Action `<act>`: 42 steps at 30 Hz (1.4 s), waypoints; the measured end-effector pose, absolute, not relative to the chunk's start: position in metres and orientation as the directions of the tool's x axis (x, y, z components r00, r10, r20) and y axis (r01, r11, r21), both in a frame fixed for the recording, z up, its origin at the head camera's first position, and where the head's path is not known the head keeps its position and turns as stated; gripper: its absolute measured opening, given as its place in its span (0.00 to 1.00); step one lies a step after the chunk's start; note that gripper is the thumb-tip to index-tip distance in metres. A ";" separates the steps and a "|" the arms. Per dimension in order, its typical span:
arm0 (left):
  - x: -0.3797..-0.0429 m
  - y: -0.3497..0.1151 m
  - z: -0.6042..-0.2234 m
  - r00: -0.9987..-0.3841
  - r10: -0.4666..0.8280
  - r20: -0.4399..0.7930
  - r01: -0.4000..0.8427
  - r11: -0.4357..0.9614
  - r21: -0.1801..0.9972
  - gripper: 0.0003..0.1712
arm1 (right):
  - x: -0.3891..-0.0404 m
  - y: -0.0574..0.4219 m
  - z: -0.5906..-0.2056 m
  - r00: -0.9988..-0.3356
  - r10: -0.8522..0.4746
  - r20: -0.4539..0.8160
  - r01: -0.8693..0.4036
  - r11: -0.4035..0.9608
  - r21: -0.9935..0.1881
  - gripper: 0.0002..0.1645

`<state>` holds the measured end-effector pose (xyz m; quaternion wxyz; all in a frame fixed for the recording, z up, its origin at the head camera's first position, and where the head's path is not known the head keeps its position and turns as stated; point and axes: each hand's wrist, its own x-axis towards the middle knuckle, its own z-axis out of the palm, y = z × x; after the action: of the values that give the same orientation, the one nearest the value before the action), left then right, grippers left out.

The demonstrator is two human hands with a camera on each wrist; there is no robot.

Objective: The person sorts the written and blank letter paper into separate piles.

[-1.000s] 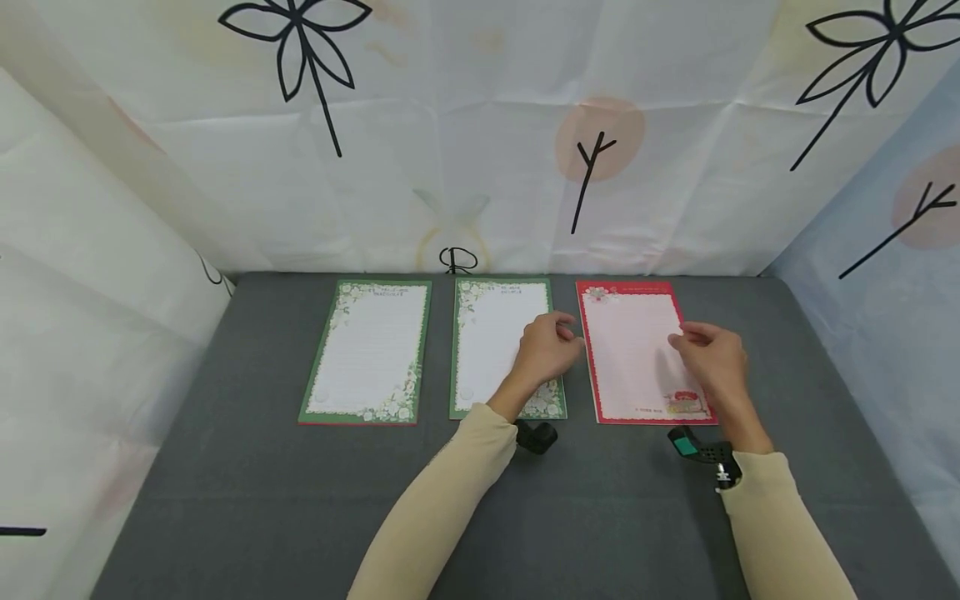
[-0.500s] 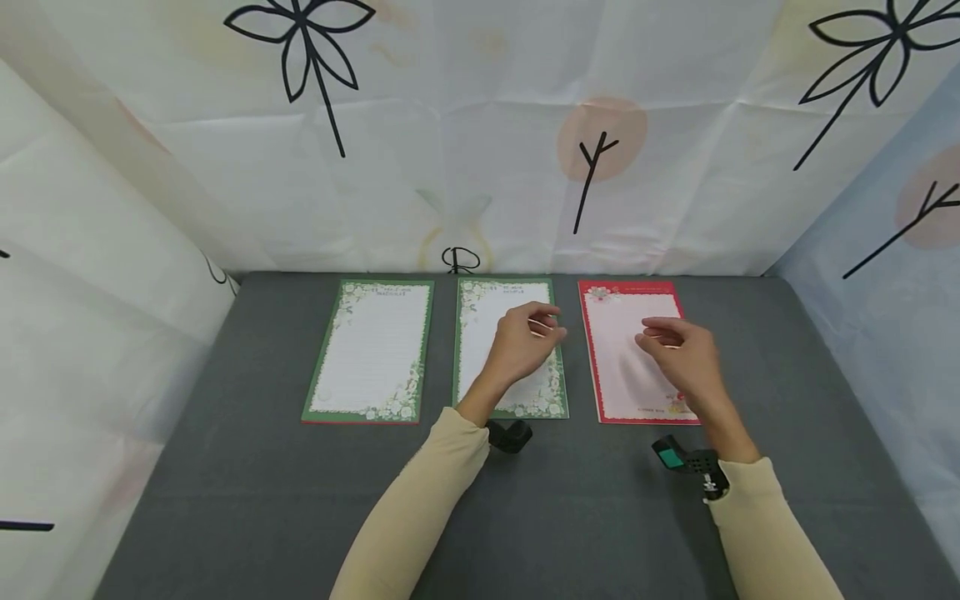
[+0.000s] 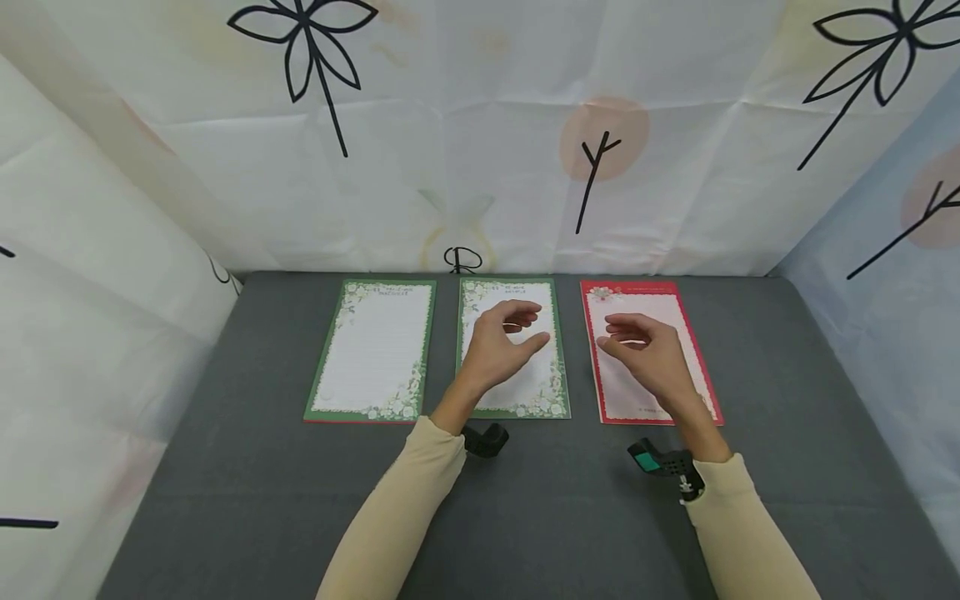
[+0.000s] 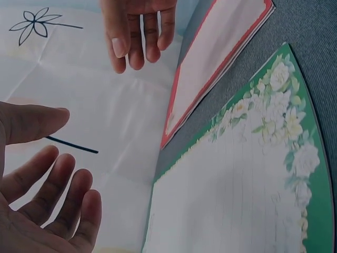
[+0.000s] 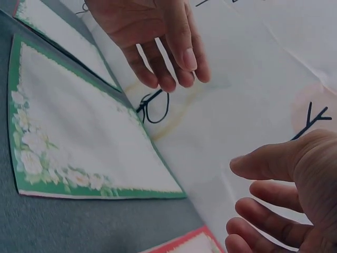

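Three bordered notepads lie in a row on the dark grey tabletop. The left notepad [image 3: 371, 350] has a green floral border, as does the middle notepad [image 3: 517, 383]. On the right is a red-bordered notepad [image 3: 637, 400]. My left hand [image 3: 495, 346] hovers above the middle pad, fingers relaxed and thumb apart, holding nothing. Over the red pad floats my right hand [image 3: 652, 358], loosely bent and likewise holding nothing. Both wrist views show the palms facing each other, with the left hand [image 4: 52, 184] and right hand [image 5: 284, 195] away from the paper.
A grey cloth [image 3: 525, 517] covers the table. White fabric [image 3: 487, 150] with black plant drawings hangs along the back edge, and more fabric [image 3: 90, 333] encloses the left side. Each wrist wears a black camera mount, the right one [image 3: 660, 462] with a green patch.
Both hands have moved left, the right from the red pad's right edge to above its middle, the left further over the middle pad. The notepads have stayed in place.
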<state>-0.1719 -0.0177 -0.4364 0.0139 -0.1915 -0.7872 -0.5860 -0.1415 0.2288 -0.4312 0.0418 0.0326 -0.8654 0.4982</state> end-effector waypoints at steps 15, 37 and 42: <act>-0.169 -0.051 -0.442 -0.939 0.209 0.272 0.325 0.288 0.901 0.24 | -0.151 0.199 -0.434 -0.975 -0.176 0.135 -0.197 0.411 -0.890 0.30; -0.173 -0.086 -0.465 -0.992 0.040 0.123 0.125 0.530 0.839 0.29 | -0.163 0.171 -0.454 -0.990 -0.138 0.024 -0.108 0.638 -0.763 0.36; -0.172 -0.089 -0.468 -0.994 0.015 0.111 0.099 0.589 0.802 0.30 | -0.166 0.166 -0.461 -0.995 -0.095 -0.037 -0.039 0.694 -0.719 0.39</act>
<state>-0.1716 -0.0890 -0.4677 0.0463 -0.0321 -0.8901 -0.4523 -0.1655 0.1655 -0.4608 -0.0357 0.0363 -0.9197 0.3893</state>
